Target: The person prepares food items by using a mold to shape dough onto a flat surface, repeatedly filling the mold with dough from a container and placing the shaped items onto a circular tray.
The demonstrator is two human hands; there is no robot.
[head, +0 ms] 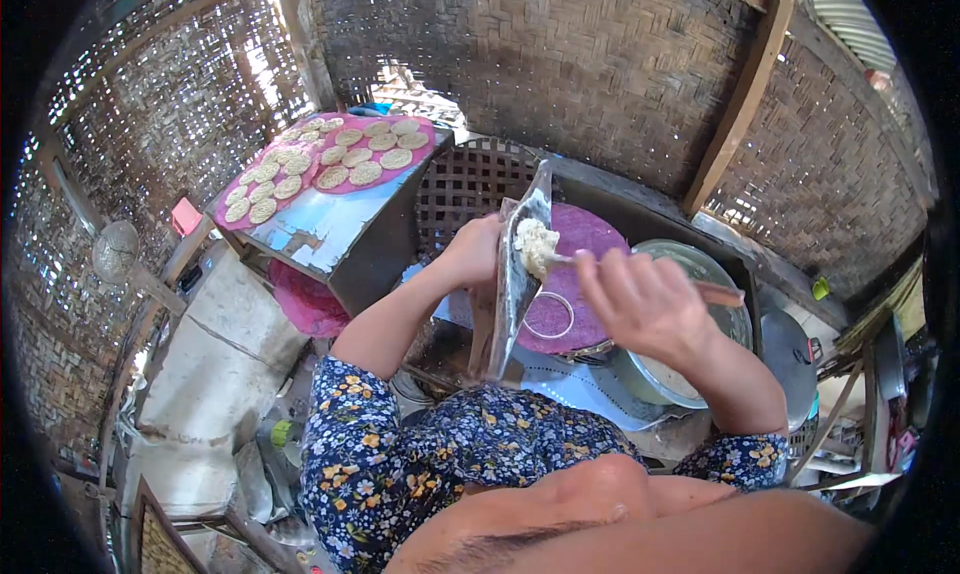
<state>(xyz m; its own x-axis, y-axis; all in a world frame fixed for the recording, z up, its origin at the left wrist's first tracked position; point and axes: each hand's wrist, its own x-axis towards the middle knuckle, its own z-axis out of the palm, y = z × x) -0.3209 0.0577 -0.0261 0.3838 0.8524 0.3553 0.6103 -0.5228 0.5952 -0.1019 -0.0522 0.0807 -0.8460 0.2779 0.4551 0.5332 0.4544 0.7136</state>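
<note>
My left hand [478, 250] grips the far part of a dark wooden tool [504, 326], a board-like piece held tilted nearly on edge. A lump of pale, sticky dough [534, 247] clings to its right face. In my slightly blurred right hand [641, 304] is a utensil with a wooden handle [721, 295]; its thin metal end touches the dough. Below the board lies a round purple mesh cloth [589, 253], with a thin white ring [571, 320] resting on it. To the right, partly behind my right hand, stands a large metal pot [645, 375].
At the far left, a box-like table [360, 225] carries pink mesh sheets [319, 176] with many flat, round, strand-patterned dough discs [365, 173]. A dark open-weave basket [480, 180] leans behind the board. A round lid [787, 364] stands right of the pot. Woven bamboo walls [600, 63] enclose the space.
</note>
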